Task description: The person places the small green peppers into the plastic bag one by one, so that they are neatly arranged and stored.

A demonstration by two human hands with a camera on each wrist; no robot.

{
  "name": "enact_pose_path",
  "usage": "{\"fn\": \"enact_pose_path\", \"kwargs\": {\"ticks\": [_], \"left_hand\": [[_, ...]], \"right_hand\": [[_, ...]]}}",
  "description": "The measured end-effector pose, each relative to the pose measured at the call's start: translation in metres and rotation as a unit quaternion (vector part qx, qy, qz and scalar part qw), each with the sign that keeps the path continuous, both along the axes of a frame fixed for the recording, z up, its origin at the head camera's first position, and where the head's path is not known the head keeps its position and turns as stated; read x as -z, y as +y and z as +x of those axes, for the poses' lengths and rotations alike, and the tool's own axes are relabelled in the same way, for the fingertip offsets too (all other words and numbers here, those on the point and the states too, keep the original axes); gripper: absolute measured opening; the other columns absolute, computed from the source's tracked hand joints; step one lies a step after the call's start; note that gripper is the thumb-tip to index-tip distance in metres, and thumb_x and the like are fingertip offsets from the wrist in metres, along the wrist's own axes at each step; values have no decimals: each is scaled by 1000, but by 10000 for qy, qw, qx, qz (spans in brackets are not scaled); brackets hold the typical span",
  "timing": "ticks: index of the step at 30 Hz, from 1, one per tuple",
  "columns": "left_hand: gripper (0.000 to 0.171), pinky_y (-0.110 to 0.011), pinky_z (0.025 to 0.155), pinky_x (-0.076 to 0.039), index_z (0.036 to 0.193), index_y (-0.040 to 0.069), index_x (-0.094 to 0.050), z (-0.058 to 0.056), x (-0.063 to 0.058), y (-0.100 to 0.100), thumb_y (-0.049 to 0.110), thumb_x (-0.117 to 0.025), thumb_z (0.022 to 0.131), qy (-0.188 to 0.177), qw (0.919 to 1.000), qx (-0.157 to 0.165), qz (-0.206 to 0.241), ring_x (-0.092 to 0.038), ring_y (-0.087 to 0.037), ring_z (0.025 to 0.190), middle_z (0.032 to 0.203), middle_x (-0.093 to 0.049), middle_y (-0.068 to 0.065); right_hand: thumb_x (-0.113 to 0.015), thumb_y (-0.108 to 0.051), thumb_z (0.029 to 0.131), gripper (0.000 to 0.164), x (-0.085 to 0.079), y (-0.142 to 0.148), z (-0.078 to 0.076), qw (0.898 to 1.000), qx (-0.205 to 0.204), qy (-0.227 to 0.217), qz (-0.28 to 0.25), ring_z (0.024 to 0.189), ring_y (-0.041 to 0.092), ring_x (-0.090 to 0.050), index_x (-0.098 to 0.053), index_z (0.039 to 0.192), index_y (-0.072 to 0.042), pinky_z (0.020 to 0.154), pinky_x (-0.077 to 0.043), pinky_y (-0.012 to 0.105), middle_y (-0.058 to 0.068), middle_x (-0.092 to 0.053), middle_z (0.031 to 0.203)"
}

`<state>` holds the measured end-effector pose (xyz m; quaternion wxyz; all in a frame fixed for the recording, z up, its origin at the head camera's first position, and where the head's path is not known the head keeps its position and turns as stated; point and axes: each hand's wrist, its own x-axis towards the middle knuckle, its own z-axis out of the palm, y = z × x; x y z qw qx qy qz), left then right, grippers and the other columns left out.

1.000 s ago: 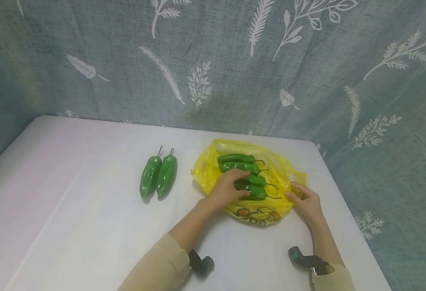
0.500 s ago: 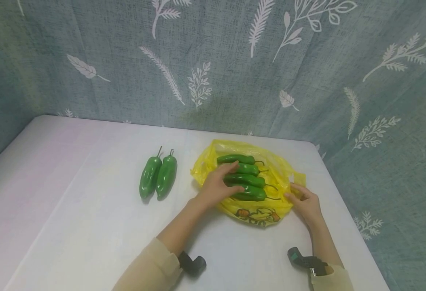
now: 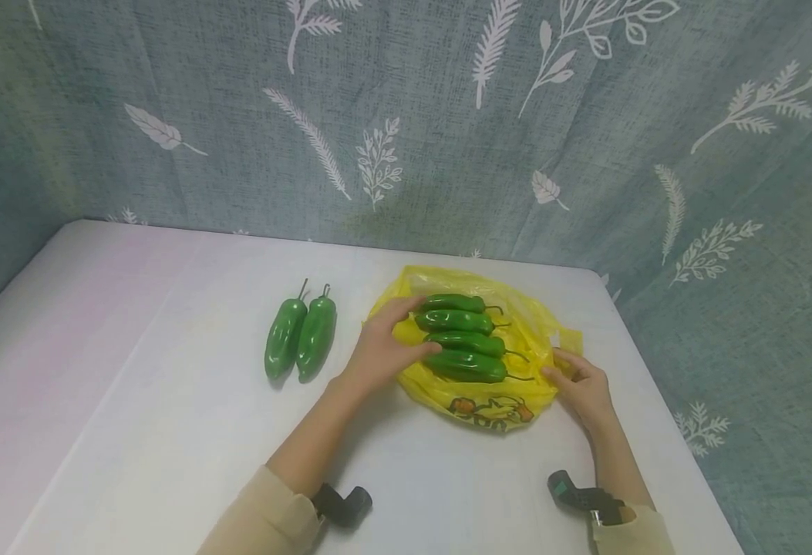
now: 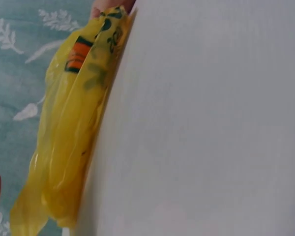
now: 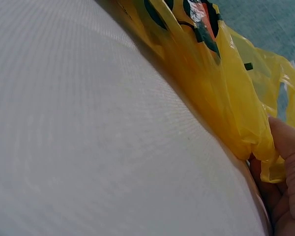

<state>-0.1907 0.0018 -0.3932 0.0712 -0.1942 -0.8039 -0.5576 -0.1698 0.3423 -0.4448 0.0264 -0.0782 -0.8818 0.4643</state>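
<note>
Where my left hand sits: fingers well apart, gripping nothing, at four long green peppers
My right hand: pinching crinkled yellow plastic bag

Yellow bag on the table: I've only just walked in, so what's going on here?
A person is working at a yellow bag lying open on a white table. The right hand pinches its right edge; the left hand, spread, is by the left ends of four green peppers lying side by side in the bag; whether it touches them is unclear. Two more peppers lie together on the table, left of the bag.
</note>
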Motion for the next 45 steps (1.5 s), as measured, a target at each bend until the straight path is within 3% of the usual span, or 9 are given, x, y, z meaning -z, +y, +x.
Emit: {"fn": "enact_pose_path", "kwargs": {"ticks": [6, 14, 22, 27, 38, 45], "left_hand": [[79, -42, 101, -45, 140, 8, -44, -1, -3, -10, 18, -82, 72, 239, 9995, -122, 141, -52, -26, 118, 134, -53, -12], [83, -45, 103, -43, 144, 14, -40, 1, -8, -25, 22, -82, 72, -197, 9987, -363, 282, -50, -29, 123, 139, -50, -6], [83, -40, 105, -42, 144, 12, -40, 5, -8, -48, 18, -82, 72, 165, 9965, -787, 249, -50, -26, 123, 140, -49, -6], [83, -40, 105, -41, 144, 12, -39, 5, -9, -64, 18, -82, 73, 180, 9944, -1035, 133, -49, -26, 125, 141, -48, -7], [82, -44, 107, -38, 145, 15, -39, 6, -3, -101, 12, -80, 74, 3, 9878, -1526, 324, -45, -27, 128, 141, -47, -8], [87, -43, 109, -37, 147, 16, -35, 5, 1, -119, 17, -81, 74, -123, 9830, -1821, 182, -42, -27, 131, 142, -45, -8]], "right_hand": [[-68, -18, 87, 48, 0, 1, 1, 10000, 22, 62, -25, 136, 35, -31, -54, 128, 4, 112, -27, 52, 21, -45, 140], [-68, -18, 87, 48, 0, 1, 2, 9999, -9, 113, -108, 137, 36, -30, -54, 128, 4, 113, -25, 52, 22, -46, 139], [-69, -21, 87, 49, 0, 2, 0, 10000, -16, 64, 0, 137, 37, -30, -54, 128, 4, 112, -26, 54, 22, -45, 140], [-68, -22, 87, 50, 1, 2, -1, 10000, 1, -35, 68, 138, 37, -29, -54, 129, 2, 112, -25, 55, 21, -44, 141], [-68, -17, 88, 46, -3, -3, -1, 9999, -46, 159, -38, 135, 35, -34, -55, 126, 4, 112, -27, 52, 23, -48, 137], [-68, -15, 88, 46, -2, -3, -1, 9999, 6, 128, -103, 136, 36, -32, -55, 126, 5, 114, -25, 51, 23, -47, 138]]}}
